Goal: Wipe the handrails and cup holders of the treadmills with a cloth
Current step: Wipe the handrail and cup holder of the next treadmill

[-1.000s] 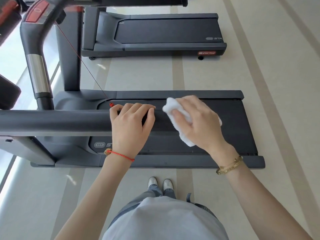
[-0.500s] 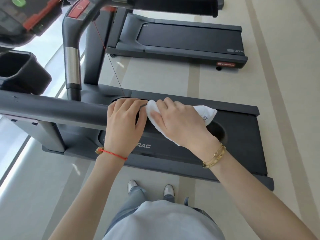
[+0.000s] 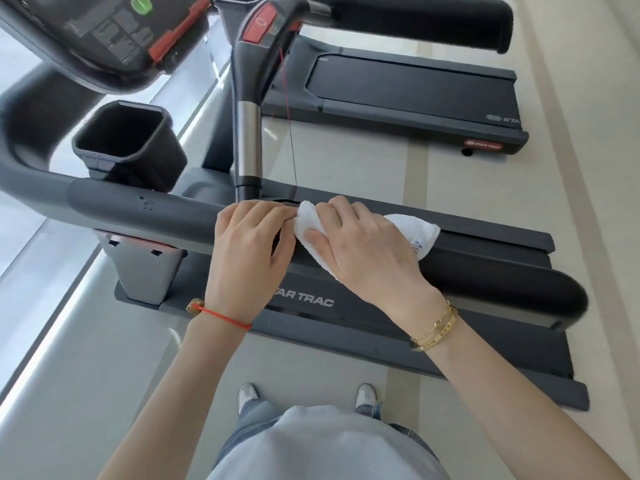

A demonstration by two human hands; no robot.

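Observation:
A dark grey handrail (image 3: 145, 211) of the near treadmill runs across the view from left to a rounded end (image 3: 540, 289) at right. My left hand (image 3: 247, 252) is wrapped over the rail near its middle. Touching it on the right, my right hand (image 3: 363, 249) presses a white cloth (image 3: 420, 233) around the rail; part of the cloth sticks out past my fingers. A black square cup holder (image 3: 121, 147) sits above the rail at the left.
The console (image 3: 104, 32) with a green button hangs at top left. An upright grip (image 3: 247, 133) with a red stop button and red cord rises behind my hands. A second treadmill (image 3: 408, 88) stands beyond. My feet stand on pale floor.
My right hand with the cloth slid left along the rail until it met my left hand. The view swung right and up, bringing the cup holder and console into sight.

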